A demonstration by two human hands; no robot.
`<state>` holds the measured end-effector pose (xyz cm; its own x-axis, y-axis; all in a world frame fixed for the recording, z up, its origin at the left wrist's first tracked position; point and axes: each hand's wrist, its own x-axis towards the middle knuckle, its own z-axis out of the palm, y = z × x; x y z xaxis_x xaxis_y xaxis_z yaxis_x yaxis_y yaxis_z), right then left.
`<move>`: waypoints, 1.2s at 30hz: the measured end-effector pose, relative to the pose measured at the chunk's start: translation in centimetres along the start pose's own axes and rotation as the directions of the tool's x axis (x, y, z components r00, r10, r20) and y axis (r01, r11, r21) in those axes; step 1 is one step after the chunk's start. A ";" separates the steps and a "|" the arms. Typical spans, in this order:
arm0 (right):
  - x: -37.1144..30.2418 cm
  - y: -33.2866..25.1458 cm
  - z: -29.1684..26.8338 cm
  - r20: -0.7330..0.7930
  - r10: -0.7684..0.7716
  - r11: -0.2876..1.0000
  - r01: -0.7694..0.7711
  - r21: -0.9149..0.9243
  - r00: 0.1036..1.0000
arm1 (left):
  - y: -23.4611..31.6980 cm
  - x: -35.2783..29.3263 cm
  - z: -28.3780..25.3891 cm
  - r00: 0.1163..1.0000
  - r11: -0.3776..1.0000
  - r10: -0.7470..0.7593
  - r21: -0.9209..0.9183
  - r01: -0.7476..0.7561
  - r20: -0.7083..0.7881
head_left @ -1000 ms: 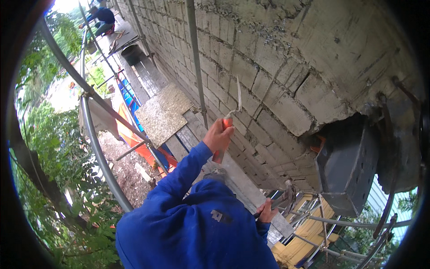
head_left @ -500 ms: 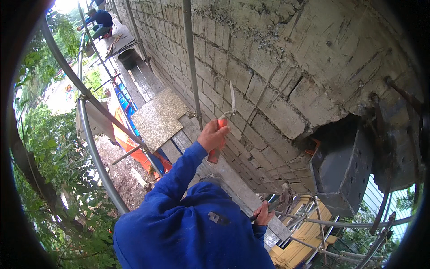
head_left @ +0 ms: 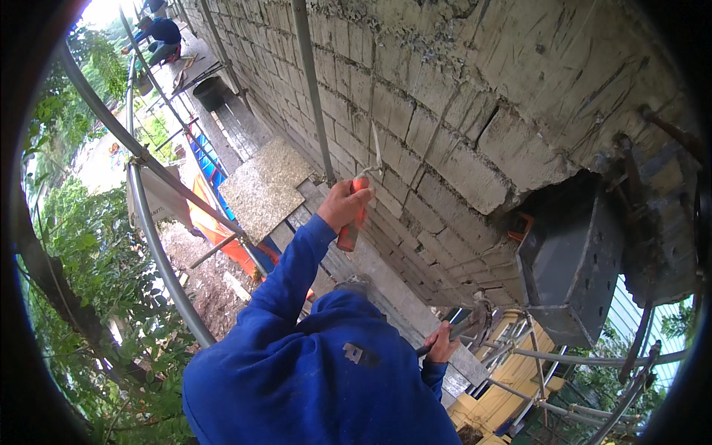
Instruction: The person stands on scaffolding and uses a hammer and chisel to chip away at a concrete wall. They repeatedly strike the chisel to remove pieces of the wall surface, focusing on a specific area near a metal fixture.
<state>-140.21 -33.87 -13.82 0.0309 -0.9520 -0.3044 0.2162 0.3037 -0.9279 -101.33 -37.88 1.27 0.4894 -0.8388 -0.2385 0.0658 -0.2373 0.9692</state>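
A view from head height down along a grey block wall [head_left: 475,126], seen from scaffolding. In the middle of the frame the person's left hand [head_left: 343,204], on a blue-sleeved arm reaching up from the lower centre, has its fingers wrapped tight around the orange handle of a small pointing trowel [head_left: 359,199], whose thin metal blade rises to touch a mortar joint in the wall just above the hand. At lower right of centre the right hand [head_left: 443,345] is closed around a dark handle of a second tool [head_left: 466,326] (its working end is hard to make out against the scaffold tubes). Wooden planks [head_left: 259,189] run along the foot of the wall toward the upper left, where another worker [head_left: 159,33] crouches far off. The work looks to be at the joint-filling or joint-raking stage; the next stroke would call for keeping the blade tip seated in the narrow seam and drawing it steadily along the line.
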 end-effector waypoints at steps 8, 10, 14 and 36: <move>0.4 0.5 -0.7 -0.024 -0.004 1.000 0.004 -0.005 1.000 | 0.3 -0.2 0.4 0.999 0.999 -0.026 0.036 0.025 0.038; 0.4 0.6 -0.8 -0.032 0.025 0.999 -0.026 -0.019 0.999 | 0.3 -0.4 0.5 0.998 1.000 0.002 0.021 -0.003 0.060; -0.1 -0.3 -0.3 -0.064 -0.021 0.999 0.023 0.024 0.998 | 0.8 -2.5 2.9 0.986 0.953 0.142 -0.281 -0.114 0.084; -2.0 -2.6 -2.2 -0.396 -0.508 0.819 0.571 0.052 0.765 | 6.6 -2.3 19.4 0.376 0.447 0.224 0.248 -0.860 0.899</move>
<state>-142.96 -32.68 -11.22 -0.4729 -0.8677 0.1531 0.2451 -0.2965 -0.9230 -118.88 -47.04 7.05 -0.5835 -0.8089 0.0728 -0.6065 0.4936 0.6233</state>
